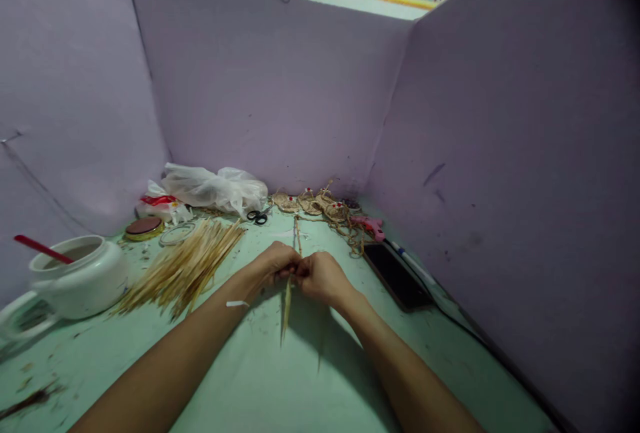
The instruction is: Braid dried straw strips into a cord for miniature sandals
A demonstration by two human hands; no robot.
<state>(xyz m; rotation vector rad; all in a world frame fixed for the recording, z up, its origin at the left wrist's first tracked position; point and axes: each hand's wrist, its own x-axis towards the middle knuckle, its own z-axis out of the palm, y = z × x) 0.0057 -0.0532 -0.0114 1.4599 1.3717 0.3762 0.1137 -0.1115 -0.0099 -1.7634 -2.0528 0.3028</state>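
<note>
My left hand (pixel 279 261) and my right hand (pixel 323 276) meet over the middle of the table, fingers closed in a pinch. Between them they grip a thin straw cord (pixel 299 236), which runs away from me toward the back. Loose pale straw ends (pixel 287 310) hang down toward me below the fingers. Exactly how the fingertips hold the strands is hidden. To the left lies a spread bundle of dry straw (pixel 187 266).
Left stands a white pot (pixel 83 280) with a red stick, near a round tin (pixel 143 228). Behind are plastic bags (pixel 215 188), black scissors (pixel 257 217) and woven straw pieces (pixel 310 202). Right are a pink glue gun (pixel 369 225), a phone (pixel 397 274) and a cable (pixel 460 323). Purple walls enclose the table.
</note>
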